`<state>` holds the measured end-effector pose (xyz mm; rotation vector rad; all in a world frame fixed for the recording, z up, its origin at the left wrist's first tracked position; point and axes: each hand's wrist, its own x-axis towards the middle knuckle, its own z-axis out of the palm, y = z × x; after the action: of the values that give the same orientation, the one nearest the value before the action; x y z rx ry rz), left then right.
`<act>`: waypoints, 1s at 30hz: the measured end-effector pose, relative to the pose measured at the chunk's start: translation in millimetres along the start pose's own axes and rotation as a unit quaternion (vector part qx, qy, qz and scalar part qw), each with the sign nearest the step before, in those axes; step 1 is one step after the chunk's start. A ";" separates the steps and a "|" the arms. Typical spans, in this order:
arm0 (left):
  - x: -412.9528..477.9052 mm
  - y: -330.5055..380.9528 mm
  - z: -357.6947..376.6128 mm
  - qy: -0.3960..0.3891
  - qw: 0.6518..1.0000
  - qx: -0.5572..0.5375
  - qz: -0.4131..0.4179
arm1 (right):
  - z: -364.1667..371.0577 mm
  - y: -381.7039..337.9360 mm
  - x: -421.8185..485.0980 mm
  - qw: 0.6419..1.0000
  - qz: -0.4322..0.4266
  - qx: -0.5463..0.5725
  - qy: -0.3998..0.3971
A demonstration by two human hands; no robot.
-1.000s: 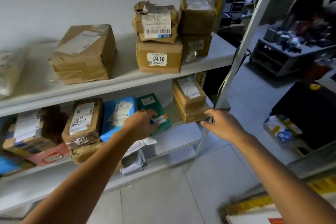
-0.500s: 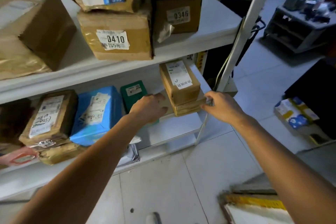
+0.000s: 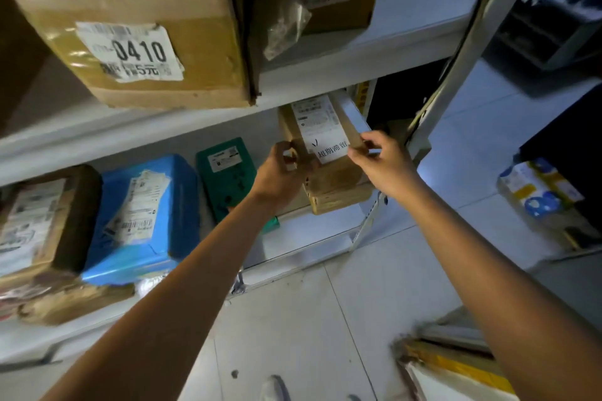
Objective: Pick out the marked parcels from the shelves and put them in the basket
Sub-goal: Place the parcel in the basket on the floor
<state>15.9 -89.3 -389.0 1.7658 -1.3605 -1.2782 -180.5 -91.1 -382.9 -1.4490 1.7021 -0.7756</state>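
A ticked parcel (image 3: 321,127), stacked on another box (image 3: 342,198) at the right end of the lower shelf (image 3: 309,231), is gripped at its near corners by the left hand (image 3: 281,172) and right hand (image 3: 382,163).

The white label (image 3: 321,127) on the brown parcel (image 3: 335,177) carries a black tick (image 3: 314,142) and writing.

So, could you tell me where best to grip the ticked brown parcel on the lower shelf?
By its left and right sides, from the shelf's open front: the ticked parcel rests on a flatter box under the upper shelf. The left hand and right hand hold it there.
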 end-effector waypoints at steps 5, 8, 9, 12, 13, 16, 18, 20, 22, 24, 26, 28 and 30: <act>-1.4 -1.4 -0.8 -0.007 0.996 -0.089 -0.002 | 0.3 4.6 -8.4 0.999 -0.008 0.048 0.007; -10.6 2.0 -6.4 -0.019 0.994 -0.109 0.015 | -1.1 2.2 -20.8 0.996 -0.018 0.086 0.023; -16.6 4.4 -9.8 -0.025 0.993 -0.117 0.017 | -1.7 -0.2 -27.3 0.995 -0.020 0.096 0.031; -36.2 11.2 -20.9 -0.041 0.992 -0.115 0.025 | -2.5 -9.0 -48.2 0.993 -0.019 0.110 0.042; -42.3 12.6 -25.4 -0.046 0.993 -0.101 0.032 | -2.2 -12.1 -55.2 0.993 -0.017 0.110 0.040; -60.6 17.0 -40.1 -0.070 0.993 -0.076 0.048 | -1.7 -24.9 -76.0 0.994 -0.014 0.104 0.040; -71.7 19.4 -49.4 -0.094 0.991 -0.082 0.052 | 0.0 -33.0 -91.4 0.993 -0.008 0.102 0.056; -80.9 18.8 -57.8 -0.120 0.988 -0.083 0.055 | 4.3 -41.2 -111.6 0.991 0.001 0.105 0.080; -89.6 15.8 -65.8 -0.150 0.984 -0.078 0.061 | 11.1 -47.6 -132.7 0.988 0.011 0.107 0.107; -99.6 10.8 -73.0 -0.186 0.977 -0.070 0.071 | 20.5 -52.7 -157.9 0.983 0.024 0.107 0.147; -107.9 4.6 -78.6 -0.220 0.971 -0.057 0.079 | 30.4 -54.7 -183.4 0.976 0.042 0.112 0.183; -117.8 0.9 -87.0 -0.261 0.961 -0.040 0.087 | 44.6 -57.5 -213.2 0.966 0.060 0.125 0.218; -130.0 -0.3 -96.7 -0.300 0.949 -0.033 0.089 | 58.8 -65.6 -244.3 0.954 0.078 0.139 0.252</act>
<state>100.8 22.0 -307.5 1.2087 -1.7228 -1.8157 -78.8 139.5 -320.4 -0.9579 1.9501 -1.3193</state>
